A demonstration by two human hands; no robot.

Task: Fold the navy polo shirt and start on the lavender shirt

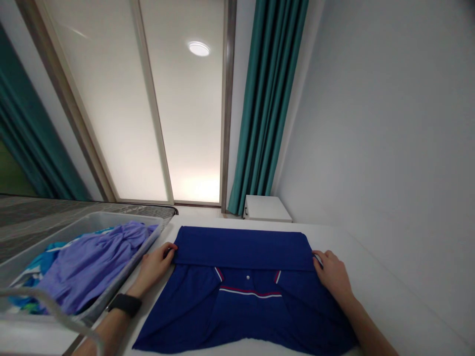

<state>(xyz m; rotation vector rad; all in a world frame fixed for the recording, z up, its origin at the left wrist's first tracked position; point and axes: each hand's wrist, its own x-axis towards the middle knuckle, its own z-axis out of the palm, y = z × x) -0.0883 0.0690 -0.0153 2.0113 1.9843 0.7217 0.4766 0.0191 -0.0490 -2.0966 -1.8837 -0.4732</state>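
Note:
A navy-blue shirt [245, 316] with red-and-white trim and one small pale button lies spread on the white table [352, 247]. Its far part is turned over into a broad straight band across the cloth. At the left end of this band, my left hand [159, 264] has thumb and fingers closed on the fabric edge; a black band is around that wrist. My right hand [332, 272] pinches the opposite end of the same band. Part of the shirt's front lies hidden beneath the turned-over band.
A translucent plastic tub [156, 227] of crumpled clothes stands left of the shirt, with a purple garment [96, 262] on top. A pale cord [55, 309] crosses the lower left. Beyond the table are a white cabinet [267, 207] and a green curtain [267, 99]; a wall borders the right.

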